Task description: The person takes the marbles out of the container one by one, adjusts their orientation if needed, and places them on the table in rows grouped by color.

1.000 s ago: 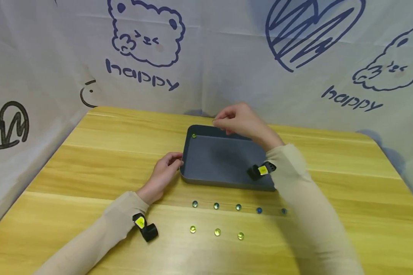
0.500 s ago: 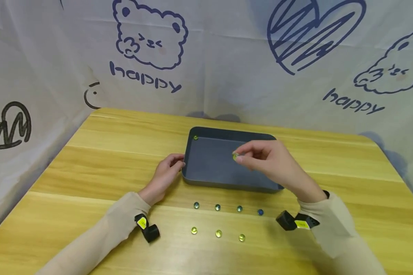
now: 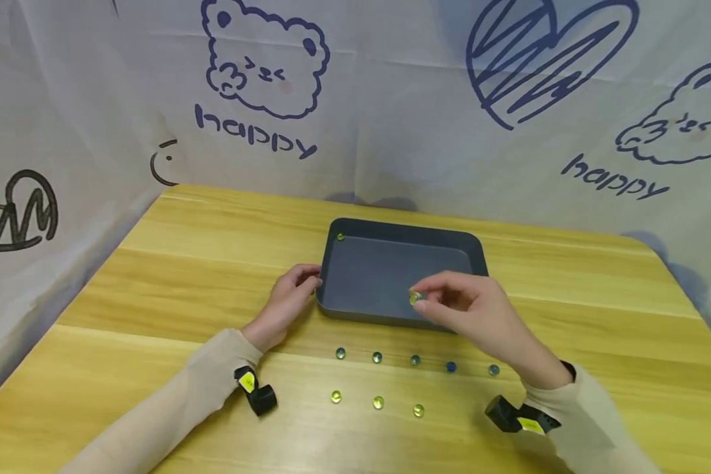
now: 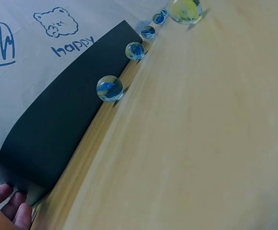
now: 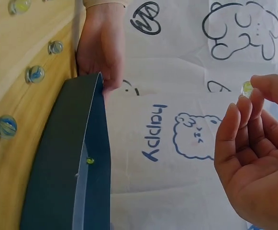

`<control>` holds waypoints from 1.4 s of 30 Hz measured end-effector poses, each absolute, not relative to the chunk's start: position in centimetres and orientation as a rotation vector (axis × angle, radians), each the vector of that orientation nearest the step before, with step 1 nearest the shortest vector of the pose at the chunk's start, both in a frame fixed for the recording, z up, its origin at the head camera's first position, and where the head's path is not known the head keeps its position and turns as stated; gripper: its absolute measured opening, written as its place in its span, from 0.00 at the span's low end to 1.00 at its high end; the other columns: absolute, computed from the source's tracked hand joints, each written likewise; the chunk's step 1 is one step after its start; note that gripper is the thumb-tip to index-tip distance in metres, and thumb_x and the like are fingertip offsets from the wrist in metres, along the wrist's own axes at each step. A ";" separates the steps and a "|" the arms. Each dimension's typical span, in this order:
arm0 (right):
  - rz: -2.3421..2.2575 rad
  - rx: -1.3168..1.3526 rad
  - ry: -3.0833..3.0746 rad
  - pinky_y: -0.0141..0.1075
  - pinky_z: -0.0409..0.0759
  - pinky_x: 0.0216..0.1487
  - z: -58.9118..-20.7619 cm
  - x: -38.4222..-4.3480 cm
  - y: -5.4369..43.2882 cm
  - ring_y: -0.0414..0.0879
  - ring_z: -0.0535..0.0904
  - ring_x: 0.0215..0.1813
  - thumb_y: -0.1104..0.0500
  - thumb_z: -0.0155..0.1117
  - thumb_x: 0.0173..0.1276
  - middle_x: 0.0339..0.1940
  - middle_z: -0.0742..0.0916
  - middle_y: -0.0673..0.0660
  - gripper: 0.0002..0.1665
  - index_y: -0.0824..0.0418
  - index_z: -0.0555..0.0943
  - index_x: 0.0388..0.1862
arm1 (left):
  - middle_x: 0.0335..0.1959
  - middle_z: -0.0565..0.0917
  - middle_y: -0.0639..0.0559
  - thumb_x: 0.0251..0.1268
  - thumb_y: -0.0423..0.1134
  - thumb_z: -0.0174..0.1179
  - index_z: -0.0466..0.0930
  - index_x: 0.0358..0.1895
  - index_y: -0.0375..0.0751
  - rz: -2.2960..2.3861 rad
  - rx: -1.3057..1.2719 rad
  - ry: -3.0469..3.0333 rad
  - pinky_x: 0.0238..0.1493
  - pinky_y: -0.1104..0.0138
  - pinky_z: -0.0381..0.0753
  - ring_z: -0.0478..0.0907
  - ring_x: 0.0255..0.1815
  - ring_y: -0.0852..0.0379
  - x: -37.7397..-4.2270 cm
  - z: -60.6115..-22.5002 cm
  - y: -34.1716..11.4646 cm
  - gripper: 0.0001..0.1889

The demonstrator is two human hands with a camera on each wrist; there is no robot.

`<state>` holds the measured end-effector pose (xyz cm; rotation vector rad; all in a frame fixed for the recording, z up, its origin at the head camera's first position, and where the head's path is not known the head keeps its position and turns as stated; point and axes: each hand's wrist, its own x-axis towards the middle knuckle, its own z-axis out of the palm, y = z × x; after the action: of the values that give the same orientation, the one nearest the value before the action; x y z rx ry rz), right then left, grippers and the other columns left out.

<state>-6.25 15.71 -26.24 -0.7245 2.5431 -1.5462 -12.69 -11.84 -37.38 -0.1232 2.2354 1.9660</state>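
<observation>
My right hand [image 3: 480,313] pinches a clear marble with yellow inside [image 3: 415,298] between thumb and forefinger, over the near right part of a dark grey tray [image 3: 367,318]. In the right wrist view that marble [image 5: 247,88] shows at the fingertips, the other fingers bent. My left hand [image 3: 281,304] touches the outside of the tray's left end with its fingertips, relaxed. One yellow marble [image 3: 340,237] lies inside at the tray's far left corner. Several blue marbles [image 3: 377,357] form a row before the tray, with three yellow marbles [image 3: 378,402] in a nearer row.
The wooden table [image 3: 172,263] reaches back to a white cloth [image 3: 391,131] with bear and heart drawings. Each sleeve carries a small black wrist camera, the left camera [image 3: 261,397] and the right camera [image 3: 506,415], both low over the table.
My right hand has come from above the tray's far edge toward its near right side, with the yellow marble pinched throughout the later frames. My left hand stays at the tray's left end.
</observation>
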 end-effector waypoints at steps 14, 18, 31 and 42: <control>-1.537 -0.897 2.564 0.34 0.75 0.30 -27.1 -3.7 17.8 0.43 0.75 0.30 0.70 0.64 0.64 0.26 0.80 0.48 0.10 0.61 0.84 0.42 | 0.59 0.73 0.38 0.70 0.32 0.49 0.70 0.62 0.30 1.987 -0.110 2.228 0.61 0.57 0.69 0.69 0.58 0.47 -12.8 -37.3 -11.4 0.20; -1.515 -0.916 2.523 0.34 0.75 0.30 -27.8 -3.2 18.6 0.43 0.75 0.30 0.71 0.64 0.64 0.26 0.79 0.48 0.11 0.60 0.84 0.43 | 0.59 0.73 0.38 0.70 0.32 0.49 0.70 0.62 0.30 1.989 -0.109 2.227 0.61 0.57 0.69 0.69 0.59 0.47 -12.8 -37.3 -11.3 0.20; -1.468 -0.869 2.533 0.35 0.74 0.28 -30.2 -2.4 21.3 0.42 0.73 0.28 0.72 0.65 0.62 0.25 0.79 0.47 0.12 0.61 0.84 0.42 | 0.59 0.74 0.38 0.69 0.32 0.49 0.71 0.62 0.30 1.986 -0.120 2.237 0.61 0.57 0.69 0.69 0.58 0.47 -12.8 -37.3 -11.6 0.20; -1.370 -1.118 2.367 0.31 0.74 0.25 -32.3 -2.8 22.5 0.39 0.75 0.29 0.71 0.69 0.59 0.27 0.82 0.47 0.14 0.59 0.84 0.43 | 0.59 0.74 0.38 0.70 0.32 0.49 0.71 0.62 0.30 1.988 -0.124 2.236 0.61 0.57 0.69 0.69 0.58 0.47 -12.7 -37.4 -11.8 0.19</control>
<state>-2.78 22.47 -32.28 -1.1175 2.3665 -1.3698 -12.65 -11.77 -37.35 -0.1241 2.2358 1.9881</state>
